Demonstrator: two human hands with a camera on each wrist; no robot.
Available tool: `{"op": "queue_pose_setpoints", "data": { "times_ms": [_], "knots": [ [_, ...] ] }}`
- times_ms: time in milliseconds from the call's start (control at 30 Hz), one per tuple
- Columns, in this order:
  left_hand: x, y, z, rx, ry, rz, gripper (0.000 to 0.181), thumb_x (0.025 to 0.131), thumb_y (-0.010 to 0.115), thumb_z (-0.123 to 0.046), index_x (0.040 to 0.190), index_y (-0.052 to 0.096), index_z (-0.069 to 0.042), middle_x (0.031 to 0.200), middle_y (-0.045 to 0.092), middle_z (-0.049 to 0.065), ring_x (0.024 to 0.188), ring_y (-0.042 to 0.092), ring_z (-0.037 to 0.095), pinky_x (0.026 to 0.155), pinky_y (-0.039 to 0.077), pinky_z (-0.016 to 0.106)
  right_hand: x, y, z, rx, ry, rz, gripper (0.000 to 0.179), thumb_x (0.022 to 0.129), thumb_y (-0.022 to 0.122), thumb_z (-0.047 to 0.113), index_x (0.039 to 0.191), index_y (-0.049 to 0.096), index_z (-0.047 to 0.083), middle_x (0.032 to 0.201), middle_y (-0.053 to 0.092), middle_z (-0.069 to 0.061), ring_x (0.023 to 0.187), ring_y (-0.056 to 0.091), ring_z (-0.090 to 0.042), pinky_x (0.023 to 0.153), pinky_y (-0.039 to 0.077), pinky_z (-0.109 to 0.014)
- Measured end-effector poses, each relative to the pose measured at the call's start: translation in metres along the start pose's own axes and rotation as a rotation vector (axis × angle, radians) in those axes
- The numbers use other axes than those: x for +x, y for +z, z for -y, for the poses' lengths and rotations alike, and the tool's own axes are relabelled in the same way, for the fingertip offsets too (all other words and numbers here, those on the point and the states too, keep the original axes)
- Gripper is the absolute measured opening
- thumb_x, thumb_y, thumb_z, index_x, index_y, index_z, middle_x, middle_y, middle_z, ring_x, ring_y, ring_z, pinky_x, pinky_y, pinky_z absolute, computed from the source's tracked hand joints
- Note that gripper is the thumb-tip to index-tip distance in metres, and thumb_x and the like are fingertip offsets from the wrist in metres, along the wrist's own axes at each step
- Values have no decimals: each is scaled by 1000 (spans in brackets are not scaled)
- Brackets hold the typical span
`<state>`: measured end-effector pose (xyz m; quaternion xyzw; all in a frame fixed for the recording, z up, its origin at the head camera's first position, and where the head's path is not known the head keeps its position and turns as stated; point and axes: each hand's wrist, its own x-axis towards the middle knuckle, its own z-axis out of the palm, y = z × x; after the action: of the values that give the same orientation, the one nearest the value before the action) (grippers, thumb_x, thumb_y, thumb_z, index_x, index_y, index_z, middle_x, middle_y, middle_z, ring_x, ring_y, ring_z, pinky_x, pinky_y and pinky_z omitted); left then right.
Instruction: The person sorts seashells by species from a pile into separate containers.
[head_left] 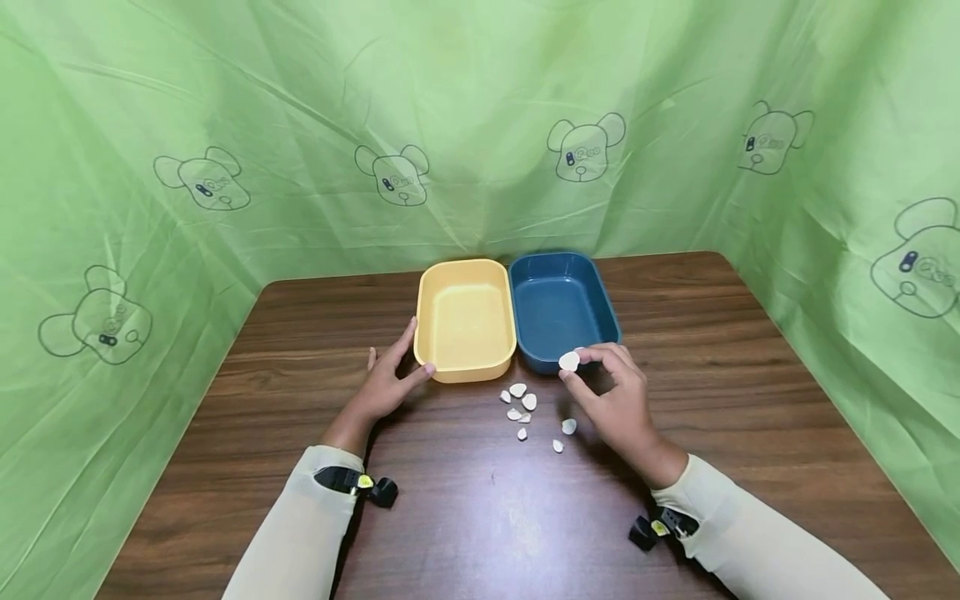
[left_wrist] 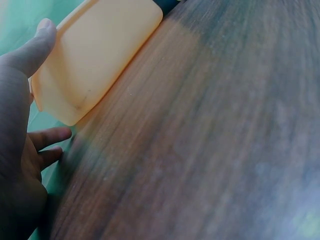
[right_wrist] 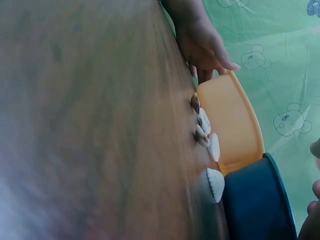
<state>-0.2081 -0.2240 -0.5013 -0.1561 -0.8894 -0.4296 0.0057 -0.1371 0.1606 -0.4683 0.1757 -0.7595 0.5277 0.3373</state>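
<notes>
My right hand (head_left: 618, 396) pinches a white seashell (head_left: 569, 362) between thumb and fingers, over the near edge of the blue bin (head_left: 531, 362). Only fingertips of that hand show at the right wrist view's edge. At the near left corner of the yellow bin (head_left: 468, 375), my left hand (head_left: 386, 385) rests with its fingers extended, the thumb against the rim. The left wrist view shows the same left hand (left_wrist: 22, 135) beside the bin's wall. Several small pale shells (head_left: 529, 402) lie on the table before the bins; in the right wrist view one shell (right_wrist: 215, 185) has a ribbed edge.
The two bins stand side by side at the back of the brown wooden table (head_left: 465, 517). A green curtain (head_left: 480, 100) with printed bear heads surrounds the table's back and sides. Black straps with small cameras (head_left: 384, 492) sit on both wrists.
</notes>
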Motion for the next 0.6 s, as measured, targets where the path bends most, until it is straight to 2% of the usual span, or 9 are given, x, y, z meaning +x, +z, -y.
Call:
{"op": "queue_pose_setpoints", "data": {
  "times_ms": [200,433,600],
  "knots": [
    [0,0,0,5,-22,17,92,106,71,-43,178,16,-27,180,31,4,168,27,38,126,-17,80,9,1,-4,-41,-8,-6,32,74,94,-7,102,79,-2,100,78,-19,101,63,-35,94,42,-16],
    [-1,1,4,-18,-20,11,93,104,71,-52,176,12,-42,180,31,5,168,27,41,126,-18,79,19,3,-6,-114,68,42,30,80,94,1,106,79,-2,107,76,-17,111,62,-35,97,44,-33],
    [-1,-1,-1,3,-15,15,92,105,71,-48,177,13,-37,180,31,6,168,27,41,125,-16,81,24,6,-3,-138,133,56,31,81,94,2,107,79,-4,114,72,-22,115,58,-39,99,42,-41]
  ]
}}
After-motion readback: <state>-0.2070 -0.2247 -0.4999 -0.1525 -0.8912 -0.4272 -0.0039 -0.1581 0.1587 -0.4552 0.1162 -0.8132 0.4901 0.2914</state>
